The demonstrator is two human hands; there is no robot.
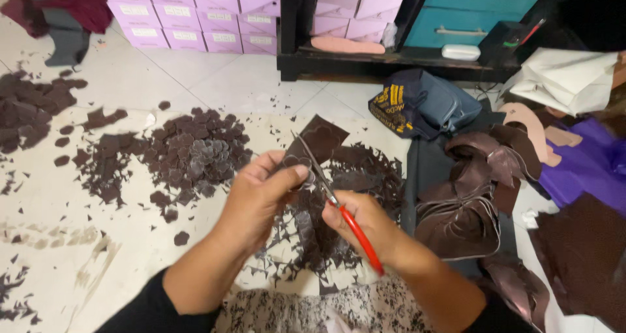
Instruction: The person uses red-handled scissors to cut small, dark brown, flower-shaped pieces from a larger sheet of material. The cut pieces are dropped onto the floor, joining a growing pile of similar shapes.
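- Head view: left hand (257, 199) pinches a dark brown leather strip (317, 143) between thumb and closed fingers, held up over the floor.
- Right hand (365, 225) is wrapped around red-handled scissors (339, 206); fingers curled tight through the handles, blades almost closed against the strip's lower edge beside the left thumb.
- Done so far, by the look of it: a heap of small cut pieces (195, 154), rounded and alike, lies on the white sheet left of the hands; jagged offcuts (345, 196) are scattered under and around the hands.
- More dark scraps (29, 108) sit at the far left edge.
- Left to do, as I judge it: a stack of uncut brown leather sheets (469, 196) lies to the right, plus a further brown piece (580, 255) at the lower right. Plenty remains.
- Background: lilac boxes (189, 14) stacked along the wall, a dark blue bag (424, 105) near the shelf.
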